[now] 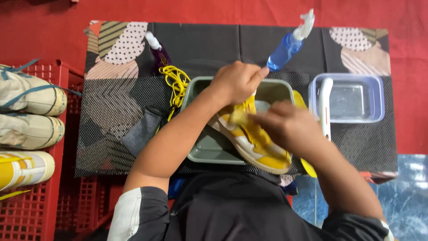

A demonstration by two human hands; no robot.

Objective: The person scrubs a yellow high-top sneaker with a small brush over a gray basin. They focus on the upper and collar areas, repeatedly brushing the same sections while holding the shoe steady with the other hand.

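Hands (263, 105) both clutch yellow sneaker (256, 143) over grey tray (209, 151); blue spray bottle (287, 47) behind.

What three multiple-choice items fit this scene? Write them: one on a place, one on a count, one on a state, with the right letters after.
1. Where is the yellow and white shoe?
A. over the grey basin
B. in the red crate
C. inside the clear container

2. How many shoes lie in the red crate at the side?
A. one
B. three
C. five

3. How does the blue spray bottle stand on the patterned mat?
A. flat on its side
B. upright
C. upside down

Answers:
1. A: the left hand and right hand hold it above the basin.
2. B: three shoes lie side by side there.
3. B: its white nozzle sits on top, beside the clear container.
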